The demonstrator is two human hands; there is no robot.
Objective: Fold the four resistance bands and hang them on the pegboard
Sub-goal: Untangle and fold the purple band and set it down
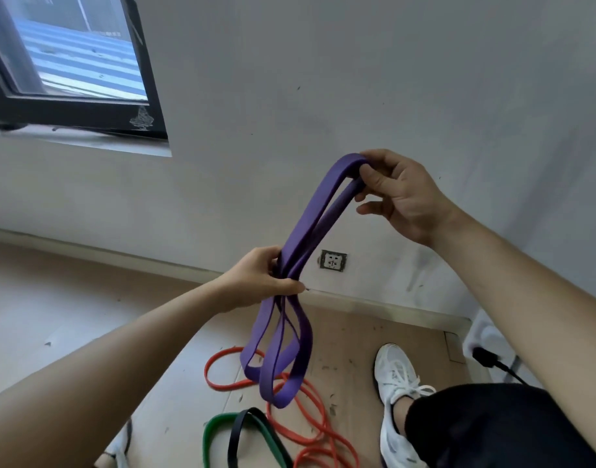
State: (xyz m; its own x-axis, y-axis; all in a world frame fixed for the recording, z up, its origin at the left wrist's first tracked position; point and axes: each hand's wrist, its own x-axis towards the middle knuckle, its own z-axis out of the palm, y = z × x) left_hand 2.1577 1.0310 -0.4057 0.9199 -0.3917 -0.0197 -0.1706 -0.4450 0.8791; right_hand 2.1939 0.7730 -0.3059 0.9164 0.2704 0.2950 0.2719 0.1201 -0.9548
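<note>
A wide purple resistance band [318,214] is doubled over in the air in front of a grey wall. My right hand [399,194] pinches its upper fold, and my left hand [263,275] grips the gathered strands lower down. Below my left hand the purple loops hang free above the floor. An orange band [310,430] lies tangled on the floor beneath. A green band [219,430] and a black band [237,437] lie overlapping at the bottom edge. No pegboard is in view.
A dark-framed window [70,62] is at the upper left. A wall socket [333,260] sits low on the wall. My white shoe [396,376] stands right of the bands. A white unit with a black plug [485,356] is at the far right.
</note>
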